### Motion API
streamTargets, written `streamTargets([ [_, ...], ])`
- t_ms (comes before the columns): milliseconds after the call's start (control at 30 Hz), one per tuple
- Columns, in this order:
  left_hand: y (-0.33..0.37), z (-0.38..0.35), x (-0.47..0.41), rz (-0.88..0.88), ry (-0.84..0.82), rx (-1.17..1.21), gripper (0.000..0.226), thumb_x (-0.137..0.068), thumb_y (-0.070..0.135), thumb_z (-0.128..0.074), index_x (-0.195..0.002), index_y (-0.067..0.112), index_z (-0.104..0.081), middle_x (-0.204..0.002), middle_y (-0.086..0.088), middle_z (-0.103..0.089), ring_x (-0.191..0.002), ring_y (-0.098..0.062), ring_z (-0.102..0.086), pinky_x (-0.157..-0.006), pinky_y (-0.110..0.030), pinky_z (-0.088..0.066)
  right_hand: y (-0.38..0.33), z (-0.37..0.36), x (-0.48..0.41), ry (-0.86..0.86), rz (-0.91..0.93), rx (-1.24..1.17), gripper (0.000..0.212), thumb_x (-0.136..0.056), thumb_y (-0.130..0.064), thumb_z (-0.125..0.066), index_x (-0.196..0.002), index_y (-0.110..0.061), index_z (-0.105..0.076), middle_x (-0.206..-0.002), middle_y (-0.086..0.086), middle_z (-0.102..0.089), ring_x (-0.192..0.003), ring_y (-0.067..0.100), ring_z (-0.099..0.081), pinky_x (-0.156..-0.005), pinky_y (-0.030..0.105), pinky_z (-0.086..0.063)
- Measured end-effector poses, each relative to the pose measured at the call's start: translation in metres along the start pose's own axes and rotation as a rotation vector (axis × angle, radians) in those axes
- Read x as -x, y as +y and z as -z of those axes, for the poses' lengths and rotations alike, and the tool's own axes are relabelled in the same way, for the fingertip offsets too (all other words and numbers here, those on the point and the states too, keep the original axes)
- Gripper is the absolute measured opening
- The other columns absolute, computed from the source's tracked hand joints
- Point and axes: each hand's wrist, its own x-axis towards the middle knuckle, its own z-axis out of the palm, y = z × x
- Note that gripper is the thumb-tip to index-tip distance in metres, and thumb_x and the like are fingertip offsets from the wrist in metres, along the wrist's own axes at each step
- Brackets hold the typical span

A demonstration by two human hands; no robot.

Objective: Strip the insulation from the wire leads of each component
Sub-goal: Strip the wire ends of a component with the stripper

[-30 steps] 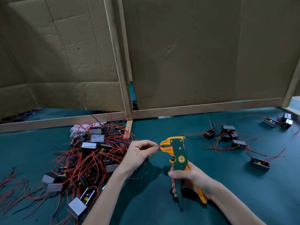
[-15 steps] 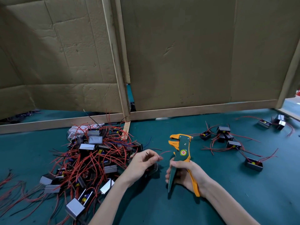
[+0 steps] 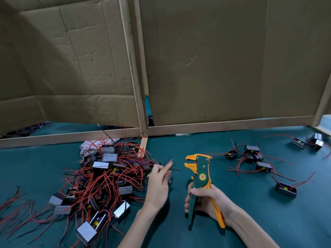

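While the right hand (image 3: 207,199) wraps its grip round the stripper (image 3: 201,170), the left hand (image 3: 158,183) beside it pinches a wire (image 3: 169,162).

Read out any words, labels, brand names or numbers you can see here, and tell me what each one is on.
No text here can be read as words.
The round sticker on the wire stripper: a mark in its red centre, too small and blurred to read.
The cardboard panels: no print shows.
The metal-cased components: no legible marking.
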Motion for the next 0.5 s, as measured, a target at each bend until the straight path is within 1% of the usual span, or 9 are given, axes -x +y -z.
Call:
streamTargets([
  [67,0.001,-0.001,0.003,-0.039,0.07,0.056,0.024,-0.091,0.003,-0.06,-0.108,0.015,-0.071,-0.079,0.0,-0.052,-0.067,-0.006,-0.053,-0.067,-0.017,-0.042,0.0,0.0,0.001,-0.029,-0.008,0.037,0.027,-0.065,-0.014,-0.078,-0.084,-0.001,-0.064,-0.079,0.024,-0.06,-0.074,0.038,-0.063,-0.075,0.049,-0.054],
  [100,0.001,-0.001,0.004,-0.047,0.093,0.089,0.022,-0.088,0.003,-0.064,-0.099,0.018,-0.074,-0.076,0.0,-0.055,-0.063,-0.006,-0.053,-0.065,-0.022,-0.043,-0.001,0.0,0.002,-0.045,-0.014,0.056,0.026,-0.067,-0.014,-0.077,-0.085,0.0,-0.063,-0.08,0.024,-0.06,-0.074,0.038,-0.063,-0.076,0.049,-0.054],
  [167,0.002,0.0,0.005,-0.026,0.126,0.164,0.023,-0.085,0.003,-0.068,-0.089,0.024,-0.075,-0.074,-0.001,-0.059,-0.059,-0.01,-0.056,-0.061,-0.027,-0.044,-0.002,-0.001,0.004,-0.073,-0.026,0.086,0.024,-0.069,-0.014,-0.077,-0.085,-0.001,-0.064,-0.08,0.025,-0.061,-0.075,0.038,-0.063,-0.077,0.049,-0.054],
  [233,0.004,0.002,0.006,-0.017,0.126,0.21,0.026,-0.084,0.002,-0.068,-0.088,0.028,-0.075,-0.077,-0.002,-0.062,-0.061,-0.013,-0.057,-0.06,-0.027,-0.046,-0.003,-0.001,0.006,-0.092,-0.035,0.108,0.024,-0.069,-0.015,-0.077,-0.085,-0.002,-0.065,-0.08,0.024,-0.061,-0.075,0.037,-0.063,-0.077,0.048,-0.054],
  [267,0.006,0.003,0.006,-0.025,0.119,0.204,0.027,-0.084,0.003,-0.068,-0.088,0.029,-0.075,-0.078,-0.002,-0.063,-0.063,-0.011,-0.058,-0.061,-0.027,-0.046,-0.004,-0.001,0.006,-0.098,-0.042,0.115,0.024,-0.069,-0.015,-0.078,-0.085,-0.003,-0.066,-0.08,0.024,-0.061,-0.075,0.037,-0.064,-0.077,0.048,-0.054],
  [367,0.009,0.005,0.006,-0.051,0.099,0.137,0.026,-0.085,0.007,-0.069,-0.086,0.032,-0.074,-0.081,0.001,-0.064,-0.074,-0.008,-0.06,-0.069,-0.024,-0.046,-0.004,-0.001,0.007,-0.101,-0.057,0.114,0.022,-0.069,-0.014,-0.077,-0.085,-0.003,-0.066,-0.079,0.024,-0.062,-0.075,0.037,-0.064,-0.077,0.048,-0.054],
  [500,0.011,0.009,0.005,-0.086,0.038,0.075,0.02,-0.086,0.011,-0.068,-0.087,0.03,-0.073,-0.079,-0.002,-0.06,-0.073,-0.007,-0.055,-0.07,-0.016,-0.042,-0.004,0.0,0.007,-0.094,-0.058,0.119,0.019,-0.071,-0.012,-0.075,-0.085,-0.003,-0.066,-0.08,0.024,-0.062,-0.074,0.037,-0.064,-0.076,0.047,-0.054],
])
